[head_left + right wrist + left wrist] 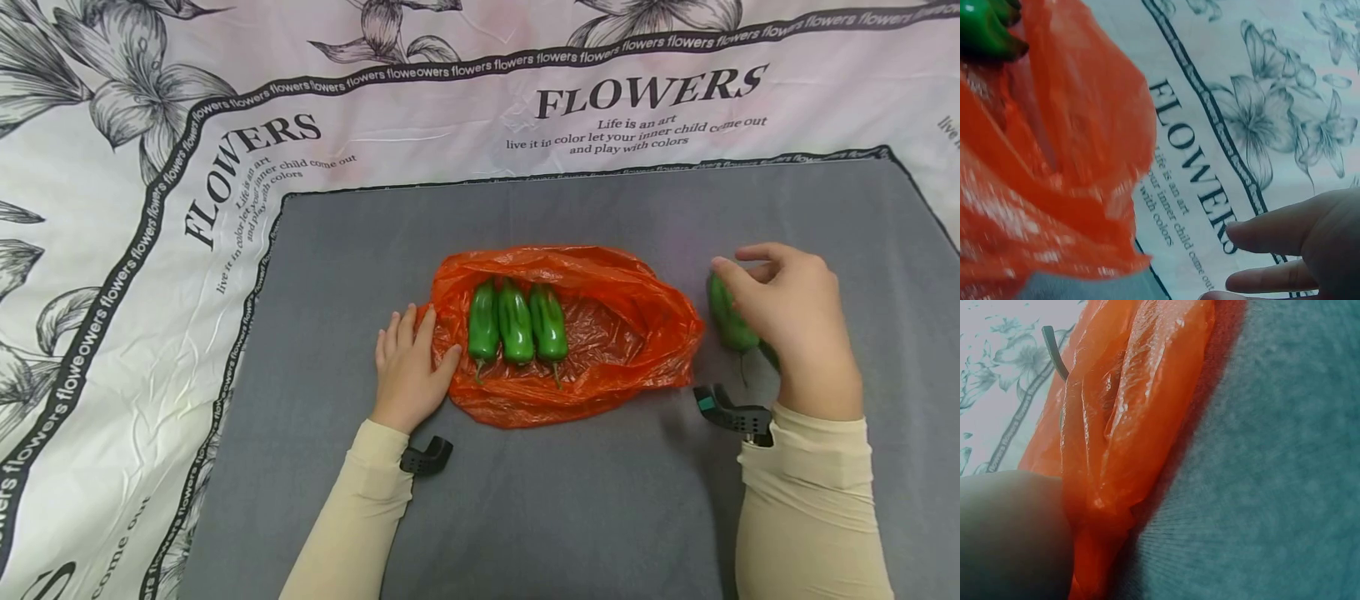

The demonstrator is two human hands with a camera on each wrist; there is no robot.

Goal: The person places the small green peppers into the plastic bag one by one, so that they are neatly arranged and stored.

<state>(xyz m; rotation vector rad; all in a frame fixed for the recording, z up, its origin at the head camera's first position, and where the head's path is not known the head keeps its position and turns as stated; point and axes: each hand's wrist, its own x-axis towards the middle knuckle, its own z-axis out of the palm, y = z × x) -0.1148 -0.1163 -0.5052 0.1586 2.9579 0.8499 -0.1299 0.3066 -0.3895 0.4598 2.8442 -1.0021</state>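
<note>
An orange-red plastic bag (510, 404) lies spread with its mouth facing up. Three green peppers (515, 321) sit side by side inside its left half, stems toward the person. My left hand (411, 367) rests on the bag's left edge, fingers extended and thumb along the rim. To the right of the bag, my right hand (798, 325) hovers over another green pepper (731, 321), which it partly covers. A further dark green piece shows below that hand, mostly hidden. In the right wrist view the thumb and fingers (1279, 231) are spread with nothing between them.
A grey cloth panel (570, 508) with a black border lies under everything. Around it runs a white cloth (420, 125) printed with flowers and lettering. Black bands with camera mounts (426, 456) sit on both wrists.
</note>
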